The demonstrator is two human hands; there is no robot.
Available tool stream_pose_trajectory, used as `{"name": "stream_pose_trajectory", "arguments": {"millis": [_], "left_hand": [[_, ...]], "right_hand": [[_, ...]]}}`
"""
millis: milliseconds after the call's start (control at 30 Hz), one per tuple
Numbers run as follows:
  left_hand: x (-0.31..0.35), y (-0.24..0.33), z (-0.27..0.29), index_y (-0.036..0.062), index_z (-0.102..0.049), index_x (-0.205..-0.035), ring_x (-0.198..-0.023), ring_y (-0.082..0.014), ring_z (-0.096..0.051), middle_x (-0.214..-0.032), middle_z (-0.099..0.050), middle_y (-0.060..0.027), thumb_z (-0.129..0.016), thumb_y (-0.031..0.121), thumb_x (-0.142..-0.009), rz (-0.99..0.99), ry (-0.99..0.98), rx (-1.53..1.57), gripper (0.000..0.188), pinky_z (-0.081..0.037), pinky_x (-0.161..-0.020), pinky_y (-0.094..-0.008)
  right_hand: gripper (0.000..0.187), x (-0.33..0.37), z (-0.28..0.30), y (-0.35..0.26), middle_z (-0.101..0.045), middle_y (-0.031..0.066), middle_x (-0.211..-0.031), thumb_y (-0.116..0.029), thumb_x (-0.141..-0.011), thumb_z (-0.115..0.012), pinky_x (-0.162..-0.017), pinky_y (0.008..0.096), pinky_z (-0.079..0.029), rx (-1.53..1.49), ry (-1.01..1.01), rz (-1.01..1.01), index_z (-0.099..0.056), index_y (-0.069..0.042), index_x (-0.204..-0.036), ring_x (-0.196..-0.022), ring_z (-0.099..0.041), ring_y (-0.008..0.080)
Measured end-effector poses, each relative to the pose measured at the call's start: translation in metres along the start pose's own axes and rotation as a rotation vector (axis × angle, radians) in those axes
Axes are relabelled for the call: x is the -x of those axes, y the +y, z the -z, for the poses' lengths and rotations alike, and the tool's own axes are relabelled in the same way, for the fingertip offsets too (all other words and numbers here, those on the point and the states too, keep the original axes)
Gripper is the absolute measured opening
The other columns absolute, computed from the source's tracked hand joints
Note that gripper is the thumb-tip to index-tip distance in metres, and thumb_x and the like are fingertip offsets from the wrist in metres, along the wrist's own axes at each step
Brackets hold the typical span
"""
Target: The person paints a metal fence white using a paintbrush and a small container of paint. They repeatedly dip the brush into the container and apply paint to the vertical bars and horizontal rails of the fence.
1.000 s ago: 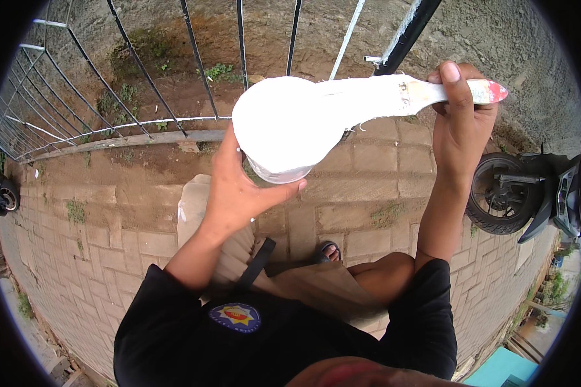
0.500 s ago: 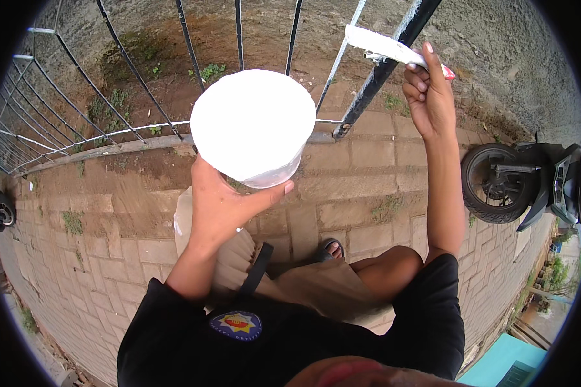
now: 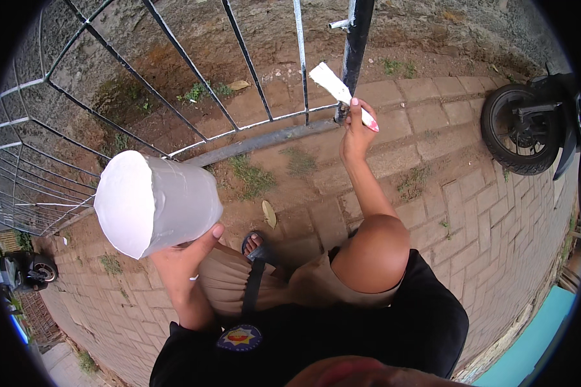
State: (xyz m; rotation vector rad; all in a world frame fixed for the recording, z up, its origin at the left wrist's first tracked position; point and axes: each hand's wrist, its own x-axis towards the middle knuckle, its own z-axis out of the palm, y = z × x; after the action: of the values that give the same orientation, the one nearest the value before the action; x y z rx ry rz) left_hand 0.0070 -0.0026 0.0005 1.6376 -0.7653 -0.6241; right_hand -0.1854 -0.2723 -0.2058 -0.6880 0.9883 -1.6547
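My left hand (image 3: 181, 264) is closed round the lower part of a translucent plastic tub (image 3: 186, 200). White paint (image 3: 124, 205) fills its wide mouth, which tilts toward the left. My right hand (image 3: 357, 134) grips a paintbrush (image 3: 332, 84) by its handle, and white paint coats the bristle end. The brush is beside the dark post of a metal fence (image 3: 355, 55); from this view I cannot tell whether they touch. One fence bar (image 3: 301, 58) left of the post looks white, while others are dark with white patches.
A rough wall (image 3: 426, 26) rises behind the fence. A motorcycle wheel (image 3: 519, 129) stands at the right, another motorcycle (image 3: 29, 269) at the far left. Brick paving (image 3: 452, 213) with weeds (image 3: 252, 177) and a dry leaf (image 3: 268, 214) lies below.
The tub has moved left and lower and its mouth has tipped leftward in view. My right hand has come down and left with the brush. The whole view has swung.
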Motion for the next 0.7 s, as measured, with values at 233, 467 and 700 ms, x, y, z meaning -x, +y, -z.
{"name": "stream_pose_trajectory", "arguments": {"millis": [233,467,700], "left_hand": [[-0.003,-0.004,-0.002,-0.0054,-0.052,-0.137,-0.113,-0.0252,-0.066,-0.124,-0.066,-0.0171,-0.091,-0.002,-0.066,0.001,-0.009,-0.025,0.081,-0.052,-0.1,-0.0373],[-0.001,-0.001,-0.011,-0.0053,-0.051,-0.137,-0.113,-0.0244,-0.065,-0.126,-0.065,-0.0171,-0.093,0.003,-0.065,-0.008,-0.023,-0.061,0.084,-0.051,-0.1,-0.0378],[-0.001,-0.007,-0.007,-0.0047,-0.05,-0.138,-0.114,-0.0251,-0.065,-0.127,-0.065,-0.0175,-0.094,0.005,-0.065,-0.069,-0.067,-0.07,0.086,-0.051,-0.101,-0.0383]], "right_hand": [[0.03,-0.013,-0.01,-0.011,-0.058,-0.0046,-0.077,-0.025,-0.093,-0.078,-0.055,0.0197,-0.035,-0.096,-0.087,-0.046,-0.067,-0.001,-0.108,-0.065,-0.046,0.0015],[0.027,-0.009,0.031,0.039,-0.071,0.0036,-0.097,-0.022,-0.09,-0.082,-0.078,0.0262,-0.05,0.164,0.061,-0.004,-0.074,0.001,-0.101,-0.086,-0.063,0.0111],[0.018,0.018,0.0,0.0,-0.073,0.0049,-0.094,-0.015,-0.09,-0.08,-0.078,0.0257,-0.051,0.254,-0.13,0.215,-0.074,0.0,-0.099,-0.088,-0.064,0.0096]]}}
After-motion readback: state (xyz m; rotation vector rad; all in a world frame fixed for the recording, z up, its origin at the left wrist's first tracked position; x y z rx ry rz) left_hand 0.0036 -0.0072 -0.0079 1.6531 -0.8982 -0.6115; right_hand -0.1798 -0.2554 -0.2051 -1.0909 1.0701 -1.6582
